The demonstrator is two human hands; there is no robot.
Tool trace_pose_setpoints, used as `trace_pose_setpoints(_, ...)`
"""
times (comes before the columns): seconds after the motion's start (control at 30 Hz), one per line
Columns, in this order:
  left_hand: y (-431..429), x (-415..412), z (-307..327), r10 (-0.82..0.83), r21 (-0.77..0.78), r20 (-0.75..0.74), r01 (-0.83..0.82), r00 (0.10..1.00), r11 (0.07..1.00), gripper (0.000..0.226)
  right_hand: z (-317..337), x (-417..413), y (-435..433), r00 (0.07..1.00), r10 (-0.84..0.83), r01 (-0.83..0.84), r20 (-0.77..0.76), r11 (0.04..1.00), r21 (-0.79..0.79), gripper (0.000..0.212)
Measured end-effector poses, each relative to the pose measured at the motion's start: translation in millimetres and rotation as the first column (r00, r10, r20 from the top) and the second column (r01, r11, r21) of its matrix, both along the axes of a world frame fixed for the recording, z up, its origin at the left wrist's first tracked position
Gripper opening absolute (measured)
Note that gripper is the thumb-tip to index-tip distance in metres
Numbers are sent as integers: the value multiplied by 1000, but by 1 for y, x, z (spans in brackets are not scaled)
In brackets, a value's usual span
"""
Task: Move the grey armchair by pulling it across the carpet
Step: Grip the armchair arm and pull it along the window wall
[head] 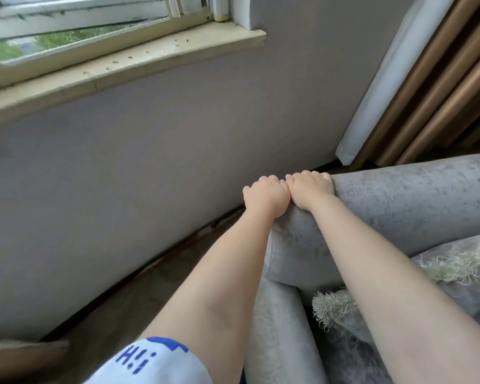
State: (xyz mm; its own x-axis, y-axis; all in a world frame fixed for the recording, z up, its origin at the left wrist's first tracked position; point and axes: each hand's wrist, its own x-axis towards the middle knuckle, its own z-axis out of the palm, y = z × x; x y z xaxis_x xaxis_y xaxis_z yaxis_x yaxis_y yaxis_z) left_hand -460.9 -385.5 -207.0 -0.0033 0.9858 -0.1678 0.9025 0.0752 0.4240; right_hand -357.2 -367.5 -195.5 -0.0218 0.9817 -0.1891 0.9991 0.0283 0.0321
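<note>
The grey armchair (399, 206) fills the lower right, its velvety backrest running from the centre to the right edge and one arm reaching toward me. My left hand (263, 196) and my right hand (311, 188) sit side by side, touching, both curled over the far corner of the backrest top. The fingertips are hidden behind the upholstery. A grey cushion with a shaggy pale fringe (455, 261) lies on the seat under my right forearm. A strip of brownish carpet (139, 295) shows between the chair and the wall.
A grey wall (150, 151) stands close behind and left of the chair, with a window sill (122, 67) and an open window above. Brown and white curtains (427, 87) hang at the right, just behind the backrest.
</note>
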Motion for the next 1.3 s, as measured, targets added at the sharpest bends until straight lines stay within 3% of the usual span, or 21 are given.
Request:
trace_pose_setpoints(0.47,-85,-62,-16,36,63,-5,-36,999,997,30,-14,-64,-78,999,30,-27,-44,997,79,47)
trace_pose_setpoints(0.7,-68,-64,-34,114,225,37,-119,993,967,37,-29,-68,-66,996,-22,45,-91,965,260,45)
trace_pose_setpoints(1.1,-65,-61,-29,121,229,44,-128,992,965,35,-28,-63,-63,996,9,12,-88,970,243,48)
trace_pose_setpoints(1.3,-84,-51,-13,108,87,17,-109,994,990,35,-13,-53,-72,995,45,-40,-90,998,58,50)
